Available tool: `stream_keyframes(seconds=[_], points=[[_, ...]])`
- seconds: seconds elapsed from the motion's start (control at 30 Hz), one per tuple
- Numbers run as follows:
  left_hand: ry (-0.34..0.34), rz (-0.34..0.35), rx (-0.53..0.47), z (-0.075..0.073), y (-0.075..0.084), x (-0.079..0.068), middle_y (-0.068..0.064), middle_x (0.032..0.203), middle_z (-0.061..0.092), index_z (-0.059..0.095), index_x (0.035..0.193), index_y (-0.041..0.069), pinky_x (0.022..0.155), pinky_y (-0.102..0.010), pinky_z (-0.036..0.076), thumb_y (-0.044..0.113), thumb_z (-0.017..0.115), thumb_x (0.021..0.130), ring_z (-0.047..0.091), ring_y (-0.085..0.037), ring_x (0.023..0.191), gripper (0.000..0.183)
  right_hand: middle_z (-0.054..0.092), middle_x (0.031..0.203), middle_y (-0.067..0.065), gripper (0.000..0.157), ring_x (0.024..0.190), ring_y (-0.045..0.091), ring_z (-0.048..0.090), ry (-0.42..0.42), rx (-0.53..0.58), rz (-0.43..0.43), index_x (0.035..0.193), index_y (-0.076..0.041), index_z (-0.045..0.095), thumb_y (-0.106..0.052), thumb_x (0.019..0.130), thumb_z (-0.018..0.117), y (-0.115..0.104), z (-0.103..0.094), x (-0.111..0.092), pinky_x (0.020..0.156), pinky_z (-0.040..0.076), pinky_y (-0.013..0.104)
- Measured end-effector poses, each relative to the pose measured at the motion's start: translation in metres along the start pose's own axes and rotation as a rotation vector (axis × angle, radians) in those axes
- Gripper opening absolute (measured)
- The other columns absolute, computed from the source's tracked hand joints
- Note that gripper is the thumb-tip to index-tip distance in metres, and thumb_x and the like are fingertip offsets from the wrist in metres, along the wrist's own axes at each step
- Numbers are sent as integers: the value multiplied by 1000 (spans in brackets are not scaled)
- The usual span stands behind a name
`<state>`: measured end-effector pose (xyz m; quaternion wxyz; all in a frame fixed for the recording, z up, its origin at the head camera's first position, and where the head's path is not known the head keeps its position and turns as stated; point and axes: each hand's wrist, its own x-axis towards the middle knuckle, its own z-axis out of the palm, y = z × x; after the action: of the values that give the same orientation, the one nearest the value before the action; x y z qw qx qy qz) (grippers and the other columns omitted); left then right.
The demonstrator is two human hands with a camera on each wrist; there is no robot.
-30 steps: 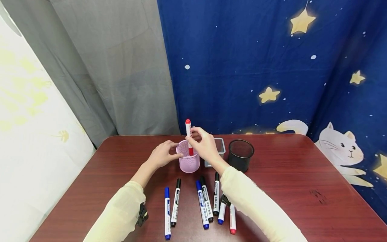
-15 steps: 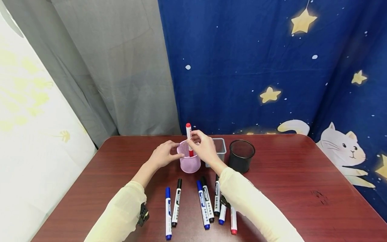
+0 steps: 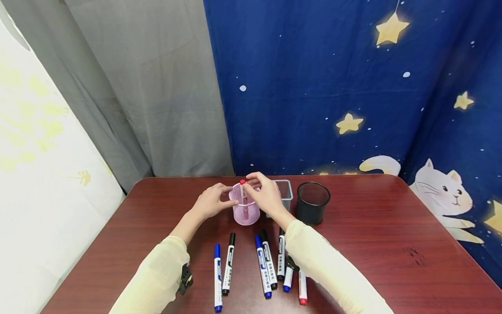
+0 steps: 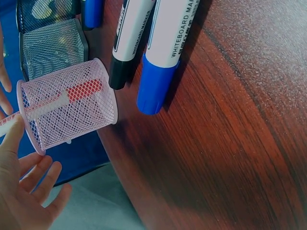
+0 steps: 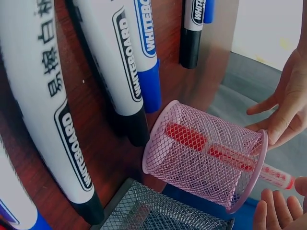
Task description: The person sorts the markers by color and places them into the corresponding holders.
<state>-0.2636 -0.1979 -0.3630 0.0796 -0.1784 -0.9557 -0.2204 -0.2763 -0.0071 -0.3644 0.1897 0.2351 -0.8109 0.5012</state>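
Note:
A red whiteboard marker [image 3: 242, 189] stands inside the pink mesh pen holder [image 3: 247, 216], its top end just above the rim. My left hand [image 3: 211, 200] holds the holder's rim at the left, thumb in front and index finger farther back. Over the rim's right side is my right hand [image 3: 267, 194]; its thumb is beside the marker's red end, with the fingers spread apart from the thumb. Through the mesh in the right wrist view, the marker's red cap [image 5: 184, 136] is near the holder's base.
A grey mesh rectangular holder [image 3: 286, 192] is partly behind my right hand. Beside it stands a black round mesh holder [image 3: 311, 207]. In front lie several markers, among them a blue one [image 3: 218, 277], a black one [image 3: 228, 264] and a red one [image 3: 303, 288] near my right sleeve.
The red marker has gone down into the pink holder, from standing well above the rim to barely showing. My right fingers have loosened from it; the left hand stays at the rim.

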Motion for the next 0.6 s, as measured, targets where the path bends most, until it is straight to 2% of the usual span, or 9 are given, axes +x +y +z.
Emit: stream_keyframes(seconds=[0.4,0.6], points=[[-4,-13,-13,-2,2,-2,-15,111,59,60,119,2,83,-46,44,40,70,77,55,-29,100,57,68,85,4,20,75,15,64,13,-25,-39,99,-7,64,-13,81,70,5,-15,-2,69,51,37],[0,-8,-20,-1,1,-1,-14,111,58,59,119,2,84,-46,44,39,70,78,54,-29,101,56,68,86,-1,20,73,9,63,-1,-123,-56,98,-10,66,-18,80,71,5,-29,-6,67,50,31]])
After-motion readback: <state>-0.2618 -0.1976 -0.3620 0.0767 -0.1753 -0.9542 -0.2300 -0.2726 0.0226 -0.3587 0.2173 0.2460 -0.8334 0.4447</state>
